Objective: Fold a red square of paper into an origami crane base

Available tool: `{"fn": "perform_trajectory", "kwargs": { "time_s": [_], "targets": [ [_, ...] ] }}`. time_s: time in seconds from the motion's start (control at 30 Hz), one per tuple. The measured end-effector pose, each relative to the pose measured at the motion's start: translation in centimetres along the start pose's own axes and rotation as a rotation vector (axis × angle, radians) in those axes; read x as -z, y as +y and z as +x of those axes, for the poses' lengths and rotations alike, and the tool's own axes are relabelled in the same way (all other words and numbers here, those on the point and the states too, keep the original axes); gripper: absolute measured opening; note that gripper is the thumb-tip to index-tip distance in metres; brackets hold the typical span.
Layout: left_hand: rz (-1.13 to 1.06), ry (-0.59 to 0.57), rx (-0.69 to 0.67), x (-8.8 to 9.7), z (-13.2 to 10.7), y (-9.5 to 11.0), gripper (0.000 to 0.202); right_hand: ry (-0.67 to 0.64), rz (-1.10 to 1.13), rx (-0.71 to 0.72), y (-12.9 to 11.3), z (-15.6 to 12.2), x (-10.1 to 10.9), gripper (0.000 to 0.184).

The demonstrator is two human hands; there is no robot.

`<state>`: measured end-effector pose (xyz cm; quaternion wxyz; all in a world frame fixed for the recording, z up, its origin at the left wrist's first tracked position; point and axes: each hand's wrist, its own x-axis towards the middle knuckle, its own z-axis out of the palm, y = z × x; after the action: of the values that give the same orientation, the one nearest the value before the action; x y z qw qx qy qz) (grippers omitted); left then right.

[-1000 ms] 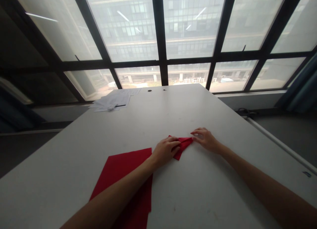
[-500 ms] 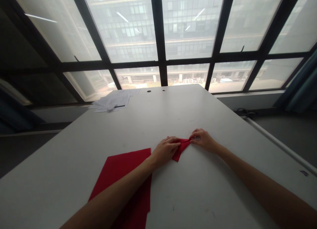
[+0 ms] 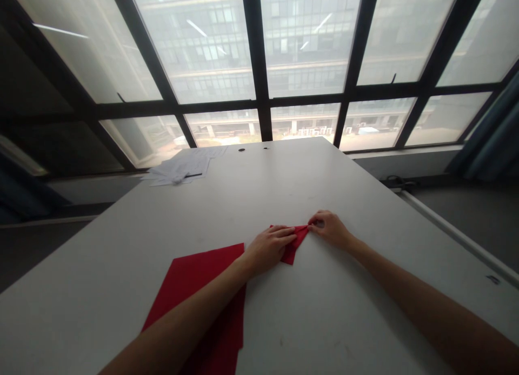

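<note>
A small piece of folded red paper (image 3: 289,255) lies on the white table, narrowing to a point on its right. My left hand (image 3: 267,249) rests flat across it, fingers stretched out and pressing it down, so its left part is mostly hidden. At the pointed end, my right hand (image 3: 331,229) pinches the paper's tip between thumb and fingers. Under my left forearm is a larger red sheet (image 3: 198,269), partly covered by the arm.
Loose white papers (image 3: 176,168) lie at the table's far left, with a dark pen (image 3: 193,175) on them. Two small holes show near the far edge of the white table (image 3: 259,191). Tall windows stand beyond it, and cables (image 3: 395,181) lie on the right.
The thumb and fingers of my right hand have shifted slightly at the paper's tip. My left hand stays in nearly the same place, and the whole view has moved a little.
</note>
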<state>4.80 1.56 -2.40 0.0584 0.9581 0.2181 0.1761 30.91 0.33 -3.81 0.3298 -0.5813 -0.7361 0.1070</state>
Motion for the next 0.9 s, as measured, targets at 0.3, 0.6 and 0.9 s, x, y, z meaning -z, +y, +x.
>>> {"fn": "perform_trajectory", "kwargs": {
  "time_s": [0.3,0.6,0.9],
  "targets": [
    [-0.122,0.101,0.197,0.8,0.1,1.8,0.035,-0.012,-0.172,0.031,-4.8,-2.7,-1.6,0.020],
    [-0.141,0.063,0.159,-0.6,-0.3,-1.0,0.044,-0.200,-0.230,0.111,-4.1,-2.8,-2.3,0.048],
    [-0.060,-0.119,0.094,-1.0,-0.6,-0.6,0.055,-0.299,-0.235,0.183,-4.1,-2.9,-2.2,0.052]
  ]
}}
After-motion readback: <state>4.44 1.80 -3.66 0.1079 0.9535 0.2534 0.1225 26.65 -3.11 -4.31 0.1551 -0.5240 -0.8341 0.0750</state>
